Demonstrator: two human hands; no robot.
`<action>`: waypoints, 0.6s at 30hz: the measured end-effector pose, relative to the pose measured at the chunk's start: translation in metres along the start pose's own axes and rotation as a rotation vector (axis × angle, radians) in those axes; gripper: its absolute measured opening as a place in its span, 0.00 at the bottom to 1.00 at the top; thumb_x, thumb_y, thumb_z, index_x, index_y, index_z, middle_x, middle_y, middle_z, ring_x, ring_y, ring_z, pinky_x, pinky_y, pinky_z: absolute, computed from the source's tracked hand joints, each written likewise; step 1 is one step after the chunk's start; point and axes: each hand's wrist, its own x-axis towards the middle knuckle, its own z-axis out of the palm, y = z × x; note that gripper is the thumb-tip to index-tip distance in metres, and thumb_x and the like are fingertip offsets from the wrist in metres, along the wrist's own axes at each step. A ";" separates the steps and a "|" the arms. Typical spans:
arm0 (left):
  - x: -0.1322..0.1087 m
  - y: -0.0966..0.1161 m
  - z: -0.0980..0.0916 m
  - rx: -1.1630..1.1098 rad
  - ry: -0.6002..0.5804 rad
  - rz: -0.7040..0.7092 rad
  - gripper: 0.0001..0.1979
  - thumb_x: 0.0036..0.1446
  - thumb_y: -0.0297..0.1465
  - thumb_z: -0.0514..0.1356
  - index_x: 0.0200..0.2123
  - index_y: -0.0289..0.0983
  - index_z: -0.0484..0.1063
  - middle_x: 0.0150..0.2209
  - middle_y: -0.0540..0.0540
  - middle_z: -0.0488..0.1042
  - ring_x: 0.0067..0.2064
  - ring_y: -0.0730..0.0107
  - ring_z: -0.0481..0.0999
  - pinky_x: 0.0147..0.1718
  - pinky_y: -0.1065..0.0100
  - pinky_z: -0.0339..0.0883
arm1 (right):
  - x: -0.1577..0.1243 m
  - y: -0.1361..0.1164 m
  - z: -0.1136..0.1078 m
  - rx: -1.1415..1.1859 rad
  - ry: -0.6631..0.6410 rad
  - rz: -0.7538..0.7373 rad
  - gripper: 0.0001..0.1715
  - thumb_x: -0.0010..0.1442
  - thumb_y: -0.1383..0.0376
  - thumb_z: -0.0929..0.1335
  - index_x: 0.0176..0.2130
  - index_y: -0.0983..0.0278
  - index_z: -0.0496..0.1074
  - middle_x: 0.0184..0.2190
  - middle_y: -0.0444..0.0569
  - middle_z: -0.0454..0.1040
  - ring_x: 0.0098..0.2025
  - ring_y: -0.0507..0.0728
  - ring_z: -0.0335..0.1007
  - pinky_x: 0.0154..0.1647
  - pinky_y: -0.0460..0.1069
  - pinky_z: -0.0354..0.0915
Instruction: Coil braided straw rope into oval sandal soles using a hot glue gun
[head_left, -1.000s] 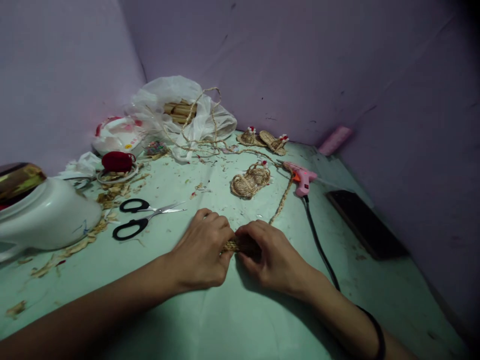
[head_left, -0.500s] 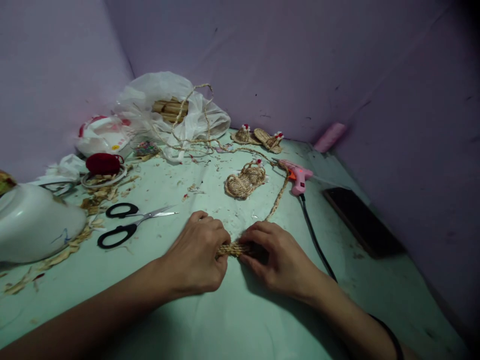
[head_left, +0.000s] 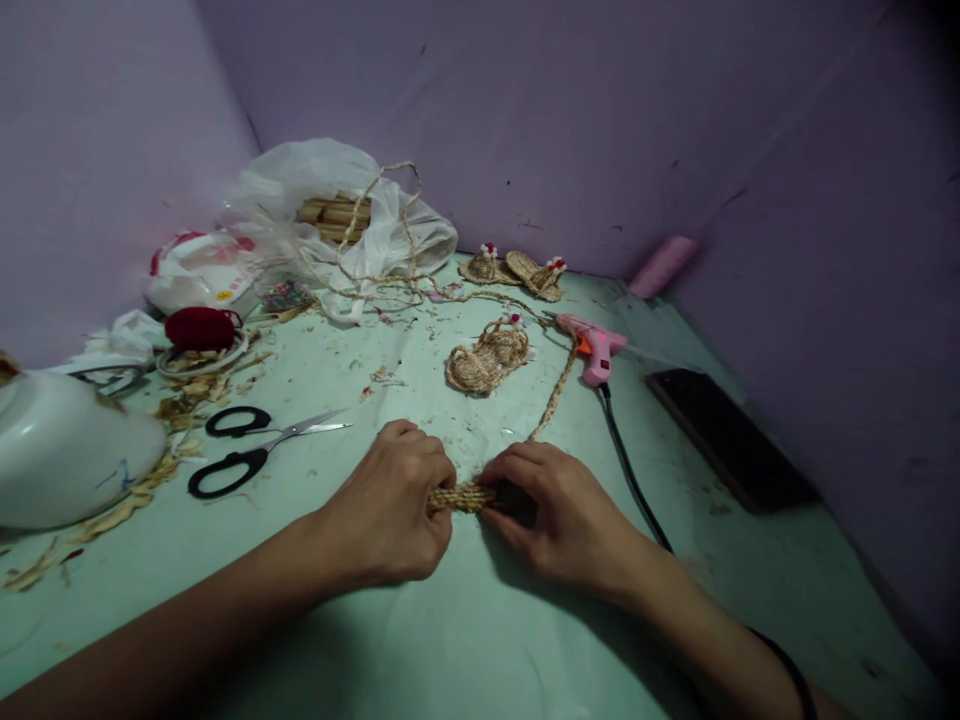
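Both my hands rest on the pale green table (head_left: 465, 640) and grip a short length of braided straw rope (head_left: 461, 497) between them. My left hand (head_left: 390, 510) is closed over its left end, my right hand (head_left: 559, 510) over its right end. The braid runs on from under my right hand as a long straw cord (head_left: 553, 395) toward the back of the table. A small woven straw sandal (head_left: 486, 360) lies just beyond my hands. A pair of finished straw sandals (head_left: 517, 272) sits by the back wall.
Black-handled scissors (head_left: 251, 447) lie left of my hands. A pink glue gun (head_left: 596, 350) with a black cable (head_left: 630, 470) lies to the right, with a dark flat slab (head_left: 731, 440) beyond. A white vessel (head_left: 67, 445), red yarn (head_left: 199, 327), straw scraps and plastic bags (head_left: 330, 220) crowd the left and back.
My hands have drawn slightly apart, so more of the braided straw shows between them. The camera view has shifted a little to the right.
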 end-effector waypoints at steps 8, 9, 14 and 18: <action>-0.001 -0.003 -0.002 -0.032 -0.014 0.016 0.05 0.43 0.24 0.56 0.24 0.36 0.71 0.24 0.48 0.71 0.30 0.67 0.68 0.43 0.57 0.62 | -0.001 0.016 -0.017 -0.162 -0.089 -0.149 0.08 0.54 0.60 0.72 0.31 0.62 0.73 0.26 0.45 0.74 0.32 0.56 0.69 0.41 0.54 0.57; -0.001 -0.004 -0.003 -0.037 -0.019 0.013 0.05 0.44 0.24 0.56 0.24 0.36 0.72 0.24 0.47 0.71 0.30 0.67 0.68 0.43 0.56 0.61 | -0.001 0.018 -0.015 -0.152 -0.077 -0.176 0.08 0.55 0.59 0.71 0.31 0.62 0.74 0.25 0.45 0.74 0.32 0.56 0.69 0.41 0.54 0.57; -0.002 -0.006 -0.004 -0.037 -0.039 0.035 0.05 0.48 0.26 0.56 0.26 0.36 0.73 0.26 0.48 0.72 0.30 0.68 0.69 0.47 0.54 0.59 | 0.000 0.018 -0.010 -0.103 -0.034 -0.188 0.05 0.57 0.64 0.70 0.29 0.62 0.75 0.25 0.44 0.74 0.31 0.54 0.69 0.40 0.52 0.58; -0.002 -0.004 -0.002 0.027 -0.027 0.041 0.04 0.45 0.26 0.56 0.23 0.35 0.71 0.24 0.48 0.70 0.28 0.70 0.67 0.47 0.55 0.59 | -0.001 0.016 -0.012 -0.110 -0.049 -0.136 0.05 0.56 0.65 0.70 0.29 0.62 0.75 0.24 0.44 0.74 0.31 0.54 0.69 0.39 0.53 0.58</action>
